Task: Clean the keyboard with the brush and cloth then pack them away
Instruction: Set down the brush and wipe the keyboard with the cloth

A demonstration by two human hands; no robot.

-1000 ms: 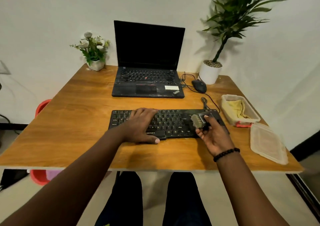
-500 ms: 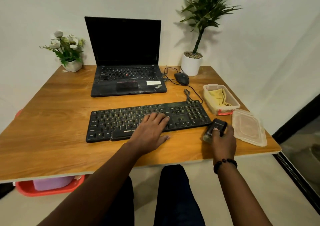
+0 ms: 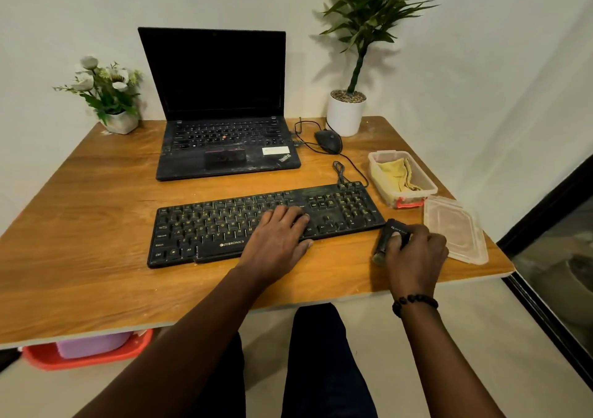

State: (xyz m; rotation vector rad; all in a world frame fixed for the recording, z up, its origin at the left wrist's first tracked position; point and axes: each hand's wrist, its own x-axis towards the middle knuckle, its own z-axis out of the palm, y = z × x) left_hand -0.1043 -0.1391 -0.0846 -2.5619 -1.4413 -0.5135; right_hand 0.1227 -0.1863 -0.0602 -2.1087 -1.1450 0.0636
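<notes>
Since the frame a second earlier, our right hand [image 3: 414, 257] had carried the brush [image 3: 390, 236] off the keyboard [image 3: 263, 222] and down onto the desk [image 3: 96, 225], just beside the keyboard's right end. The right grip was clamped on the brush, fingers curled over its dark body. Our left hand [image 3: 277, 241] lay flat on the keys, right of centre, fingers spread, holding nothing. The open clear container [image 3: 402, 177] sat near the desk's right edge, beyond the brush; the yellow cloth [image 3: 398, 174] lay crumpled inside it, and we saw nothing else in it. Its lid [image 3: 454, 228] rested separately on the desk, just beside our right hand and touching the container's near end. Under the desk a red tub [image 3: 86, 352] held a purple item, unidentifiable.
</notes>
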